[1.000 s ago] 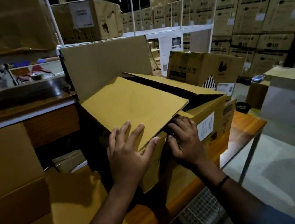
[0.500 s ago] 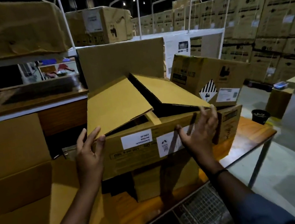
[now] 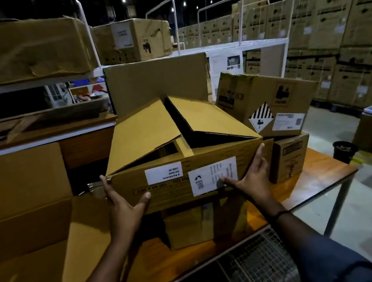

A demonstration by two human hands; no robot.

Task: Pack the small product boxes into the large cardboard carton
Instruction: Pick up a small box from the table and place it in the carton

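Near left: flat cardboard sheets point(image 3: 15, 195). Left hand point(image 3: 123, 207) flat against left corner of large cardboard carton point(image 3: 154, 134), fingers straight along side, thumb on front face; pressing, not curled round.

Carton at centre, above smaller box point(image 3: 204, 222) on wooden table point(image 3: 322, 174); cannot tell if resting or lifted. Top flaps half-raised, dark gap between.

Right hand point(image 3: 252, 180) flat on carton's right end, fingers straight up edge, thumb on white label point(image 3: 211, 176).

Right: tilted box with hazard diamond point(image 3: 278, 89). Far right: stacked LG cartons point(image 3: 348, 37).
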